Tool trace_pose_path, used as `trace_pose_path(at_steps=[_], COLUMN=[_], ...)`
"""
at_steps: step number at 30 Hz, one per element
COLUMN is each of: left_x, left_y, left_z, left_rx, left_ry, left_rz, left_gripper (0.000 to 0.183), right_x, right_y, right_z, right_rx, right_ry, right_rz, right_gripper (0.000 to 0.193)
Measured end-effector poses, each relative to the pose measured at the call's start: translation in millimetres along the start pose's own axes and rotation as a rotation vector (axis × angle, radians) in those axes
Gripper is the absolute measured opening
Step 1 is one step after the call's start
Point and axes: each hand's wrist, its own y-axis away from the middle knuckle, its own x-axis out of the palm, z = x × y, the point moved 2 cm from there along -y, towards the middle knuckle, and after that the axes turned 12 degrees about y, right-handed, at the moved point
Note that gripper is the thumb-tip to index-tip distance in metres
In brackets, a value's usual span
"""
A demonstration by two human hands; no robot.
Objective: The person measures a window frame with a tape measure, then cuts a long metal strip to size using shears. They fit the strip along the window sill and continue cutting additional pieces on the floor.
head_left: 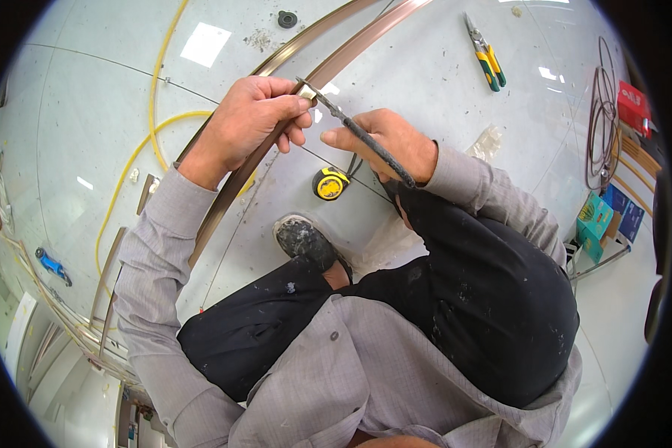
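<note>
My left hand (257,123) pinches a small pale block (306,92) between thumb and fingers, beside a long bronze-coloured metal strip (373,36). The strip runs past this hand and down along my left forearm. My right hand (388,142) is closed around a pair of dark-handled pliers (366,136), its thumb pointing left. One handle slants across in front of the hand, and the other is partly hidden behind it. The jaws lie at the pale block, near my left fingertips. Whether they grip it I cannot tell.
A yellow-black tape measure (330,183) sits below my hands. Snips with green-yellow handles (487,56) lie far right. A yellow hose (153,112) curls at left, near a blue tool (52,266). Boxes (596,216) and coiled cable (599,127) are at right.
</note>
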Motion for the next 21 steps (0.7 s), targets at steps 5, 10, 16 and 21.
trace_pose_path(at_steps=[5, 10, 16, 21], left_x=[-0.3, -0.9, -3.8, -6.9], left_y=[-3.4, -8.0, -14.9, -19.1], left_z=[0.2, 2.2, 7.7, 10.1], left_rx=[-0.005, -0.021, -0.035, -0.038], left_ry=[-0.039, -0.013, -0.011, -0.007], left_rz=[-0.017, 0.004, 0.028, 0.05], left_gripper=[0.015, 0.014, 0.013, 0.013], right_x=[-1.5, 0.4, 4.6, 5.7], right_y=[-5.0, -8.6, -14.9, -19.2], right_z=[-0.6, -9.2, -17.8, -20.9], right_rx=[-0.067, -0.06, -0.071, -0.083], right_ry=[0.032, 0.06, 0.104, 0.094], right_rz=[-0.012, -0.062, -0.095, -0.112], right_gripper=[0.074, 0.067, 0.041, 0.041])
